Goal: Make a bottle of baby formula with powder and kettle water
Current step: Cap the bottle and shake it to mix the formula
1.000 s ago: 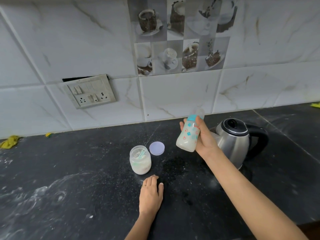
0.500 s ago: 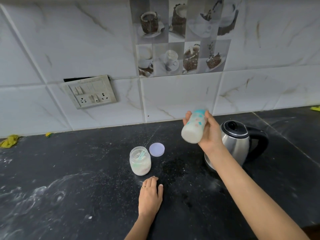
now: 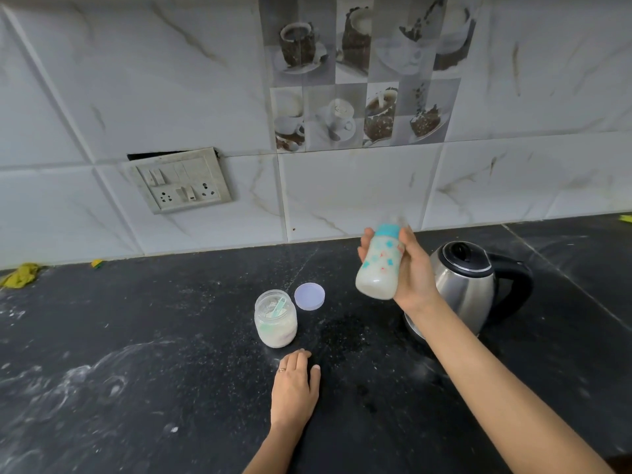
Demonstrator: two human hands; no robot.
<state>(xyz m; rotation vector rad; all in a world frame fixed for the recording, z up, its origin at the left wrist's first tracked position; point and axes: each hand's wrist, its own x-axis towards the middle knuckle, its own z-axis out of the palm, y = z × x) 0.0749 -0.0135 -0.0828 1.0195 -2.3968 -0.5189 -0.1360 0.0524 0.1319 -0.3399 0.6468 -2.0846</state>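
My right hand [image 3: 412, 271] grips the bottle [image 3: 379, 265] (milky inside) above the counter [image 3: 171, 336]; my left hand [image 3: 295, 388] rests flat, fingers relaxed.

The left stretch of the dark surface [image 3: 136, 388] offers wide passage back to the tiled wall [image 3: 342, 193], where a yellow cloth [image 3: 20, 275] lies in the far corner. In the middle, the open powder jar [image 3: 275, 319] and its lid [image 3: 309, 296] stand just beside each other. The left hand [image 3: 295, 388] rests flat near the jar's front. On the right stands the kettle [image 3: 468, 289], with the right hand [image 3: 413, 268] holding the bottle [image 3: 378, 268] raised beside it. A passable strip of surface lies between jar and kettle.
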